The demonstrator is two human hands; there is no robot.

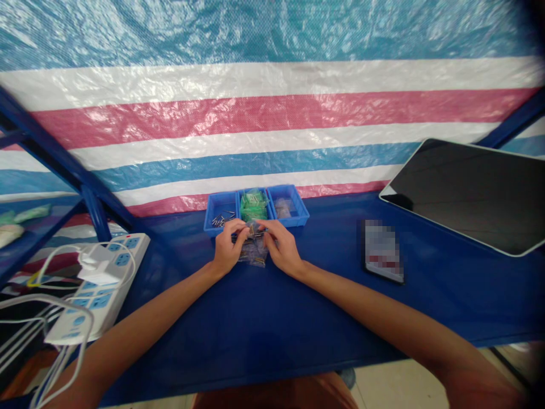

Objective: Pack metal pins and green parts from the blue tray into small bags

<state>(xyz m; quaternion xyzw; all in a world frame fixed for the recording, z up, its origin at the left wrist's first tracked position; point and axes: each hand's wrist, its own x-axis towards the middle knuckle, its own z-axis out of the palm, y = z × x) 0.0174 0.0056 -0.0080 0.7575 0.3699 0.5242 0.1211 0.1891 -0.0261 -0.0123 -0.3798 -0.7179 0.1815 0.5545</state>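
My left hand (229, 245) and my right hand (283, 245) meet just in front of three small blue bins. Between their pinched fingers is a small clear plastic bag (252, 229). Below it, more clear bags (254, 254) with small metal pieces inside lie on the blue table. The left blue bin (212, 218) holds loose metal screws or pins (223, 218). Green packets (254, 205) fill the middle bin. In the right bin (301, 211) lie some clear plastic bags (283, 207). What sits inside the pinched bag is too small to make out.
A white power strip (128, 258) with a plugged-in charger (100, 266) and loose cables stands at the left. To the right lie a phone (383, 253) and a large black screen (472, 196). A striped plastic sheet (272, 119) hangs behind the blue table (238, 324).
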